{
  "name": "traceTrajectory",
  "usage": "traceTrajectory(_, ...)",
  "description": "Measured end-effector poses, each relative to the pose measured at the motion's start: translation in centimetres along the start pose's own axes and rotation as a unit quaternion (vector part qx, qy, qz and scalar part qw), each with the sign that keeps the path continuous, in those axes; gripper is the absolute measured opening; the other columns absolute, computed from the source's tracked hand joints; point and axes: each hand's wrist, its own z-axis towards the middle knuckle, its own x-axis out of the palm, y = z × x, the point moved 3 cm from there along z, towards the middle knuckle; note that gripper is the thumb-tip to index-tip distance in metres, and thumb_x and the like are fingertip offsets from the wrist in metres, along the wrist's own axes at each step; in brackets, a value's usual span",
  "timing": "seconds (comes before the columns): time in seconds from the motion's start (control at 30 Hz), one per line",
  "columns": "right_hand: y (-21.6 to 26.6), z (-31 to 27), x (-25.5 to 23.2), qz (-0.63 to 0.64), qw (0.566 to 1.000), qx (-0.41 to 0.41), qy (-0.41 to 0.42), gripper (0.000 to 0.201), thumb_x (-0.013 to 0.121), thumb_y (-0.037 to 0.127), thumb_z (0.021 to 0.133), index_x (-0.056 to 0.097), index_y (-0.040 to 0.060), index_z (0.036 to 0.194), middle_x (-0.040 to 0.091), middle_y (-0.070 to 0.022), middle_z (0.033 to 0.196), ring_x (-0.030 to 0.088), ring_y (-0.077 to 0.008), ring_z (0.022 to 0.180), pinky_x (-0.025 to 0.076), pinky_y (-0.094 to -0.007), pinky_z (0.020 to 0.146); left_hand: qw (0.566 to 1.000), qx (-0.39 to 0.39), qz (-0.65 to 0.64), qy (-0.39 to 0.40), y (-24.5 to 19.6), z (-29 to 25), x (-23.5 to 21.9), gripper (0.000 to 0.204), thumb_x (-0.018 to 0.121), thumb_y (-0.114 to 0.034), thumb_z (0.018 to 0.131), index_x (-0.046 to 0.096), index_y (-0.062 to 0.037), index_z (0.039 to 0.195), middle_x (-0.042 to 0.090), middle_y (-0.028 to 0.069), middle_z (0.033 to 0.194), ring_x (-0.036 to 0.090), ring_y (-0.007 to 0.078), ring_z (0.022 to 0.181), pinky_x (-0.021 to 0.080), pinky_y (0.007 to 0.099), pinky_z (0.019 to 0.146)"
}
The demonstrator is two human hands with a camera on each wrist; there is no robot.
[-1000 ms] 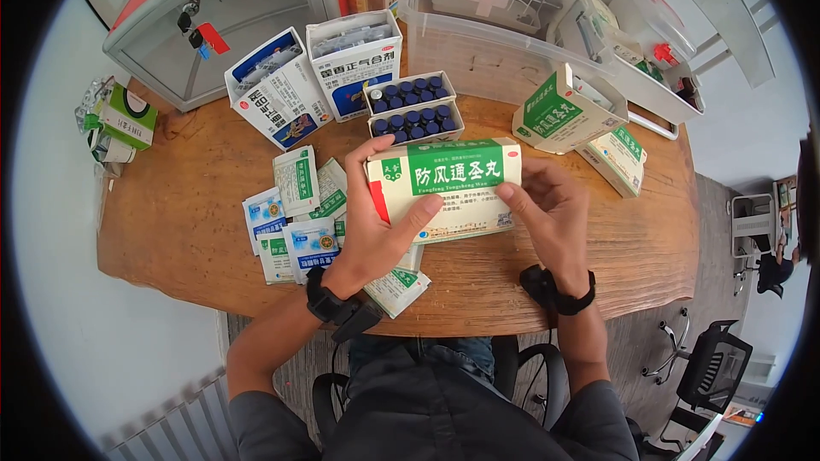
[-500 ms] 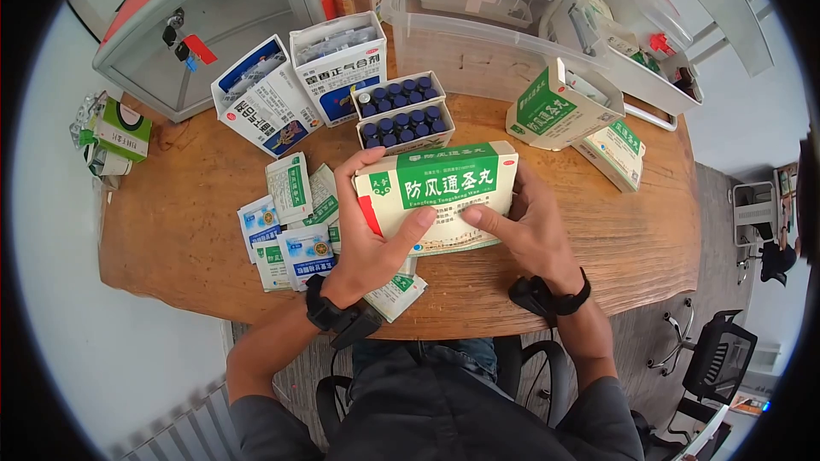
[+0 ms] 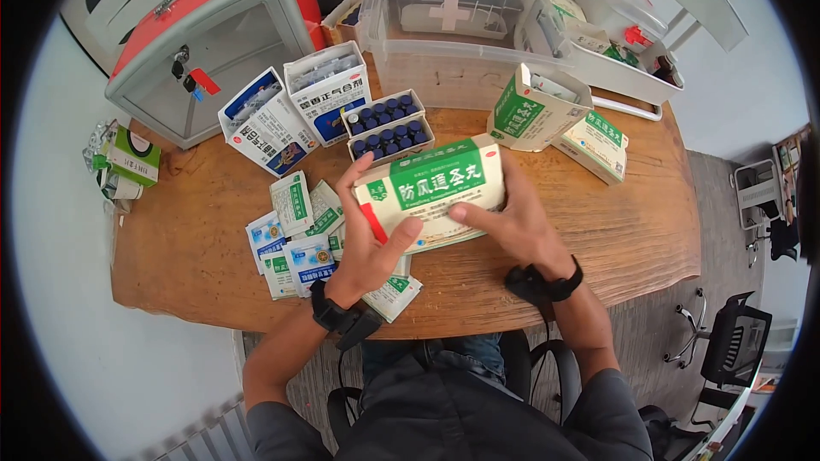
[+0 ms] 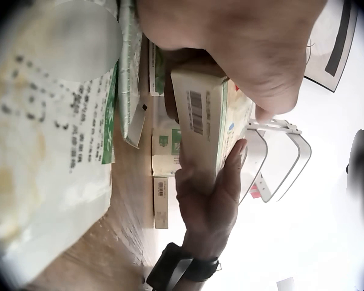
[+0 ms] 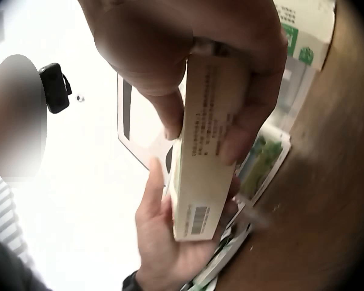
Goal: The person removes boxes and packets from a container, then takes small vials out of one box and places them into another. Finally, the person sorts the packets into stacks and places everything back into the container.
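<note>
A cream and green medicine box (image 3: 440, 177) is held in both hands over the near middle of the table, its printed front tilted up. My left hand (image 3: 369, 254) grips its left end, thumb across the front. At the other end my right hand (image 3: 528, 229) grips it, thumb on the front and fingers behind. In the left wrist view, a narrow side of the box (image 4: 197, 109) shows a barcode. The right wrist view shows its long printed side (image 5: 200, 163) between the hands. Green-and-white sachets (image 3: 292, 203) and blue-and-white sachets (image 3: 309, 260) lie beside my left wrist.
Behind the hands stand two white boxes (image 3: 329, 90) and trays of blue-capped vials (image 3: 393, 132). To the right are an open green-cream box (image 3: 525, 111) and one lying flat (image 3: 594, 147). A clear plastic bin (image 3: 461, 68) and a grey-red cabinet (image 3: 213, 51) line the back.
Both hands keep hold of the medicine box, which has tilted slightly. My right thumb has slid inward across its front. The head view has shifted a little.
</note>
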Motion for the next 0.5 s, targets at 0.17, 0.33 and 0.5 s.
traceTrajectory(0.17, 5.6, -1.6, -5.9, -0.269, 0.961, -0.034, -0.057, 0.08, 0.095, 0.022, 0.077, 0.054, -0.0032, 0.141, 0.072, -0.0217, 0.119, 0.072, -0.0277, 0.113, 0.056, -0.0387, 0.099, 0.995, 0.048, 0.058, 0.065, -0.4, 0.4, -0.8, 0.095, 0.071, -0.037, 0.101, 0.008, -0.0044, 0.165, 0.048, 0.0244, 0.147, 0.063, 0.031, 0.125, 0.052, 0.0436, 0.105)
traceTrajectory(0.33, 7.2, -1.9, -9.9, -0.448, 0.889, -0.081, -0.057, 0.068, 0.093, 0.018, 0.076, 0.061, 0.0044, 0.135, 0.073, -0.0217, 0.117, 0.072, -0.0388, 0.108, 0.057, -0.0455, 0.092, 0.993, 0.075, 0.088, 0.004, -0.8, 0.7, -1.8, 0.066, 0.069, -0.018, 0.102, 0.031, 0.0, 0.154, 0.058, 0.0219, 0.132, 0.071, 0.0253, 0.105, 0.055, 0.0394, 0.095)
traceTrajectory(0.5, 6.7, -0.7, -10.7, -0.473, 0.877, -0.079, -0.034, 0.064, 0.092, 0.018, 0.078, 0.062, 0.0063, 0.133, 0.072, -0.022, 0.119, 0.071, -0.0419, 0.109, 0.057, -0.0475, 0.088, 0.993, 0.053, 0.104, 0.016, -0.8, 0.7, -2.1, 0.059, 0.063, -0.018, 0.106, 0.032, -0.001, 0.152, 0.061, 0.0195, 0.123, 0.07, 0.0225, 0.099, 0.057, 0.0348, 0.09)
